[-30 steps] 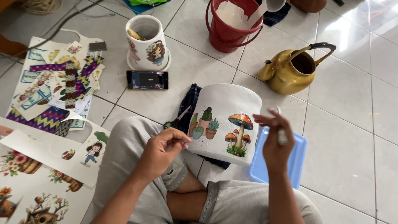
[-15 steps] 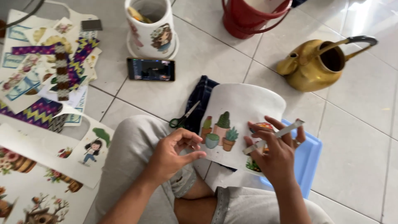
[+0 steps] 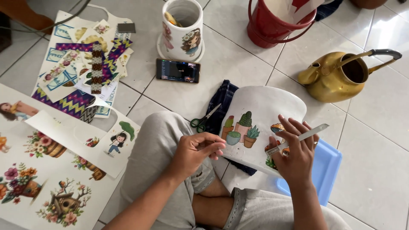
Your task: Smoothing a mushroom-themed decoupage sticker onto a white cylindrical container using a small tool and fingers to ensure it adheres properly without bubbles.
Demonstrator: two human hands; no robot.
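Between my hands (image 3: 200, 151) (image 3: 294, 149) the white pot (image 3: 266, 113) fills the gap. Scissors (image 3: 204, 120) and phone (image 3: 177, 70) block the floor ahead of the left; the brass watering can (image 3: 336, 79) stands beyond the right. Bare tiles (image 3: 375, 170) lie open further right.

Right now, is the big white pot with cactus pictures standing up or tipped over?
Tipped over. The white pot lies on its side across the person's lap, its cactus pictures facing up, under the right hand.
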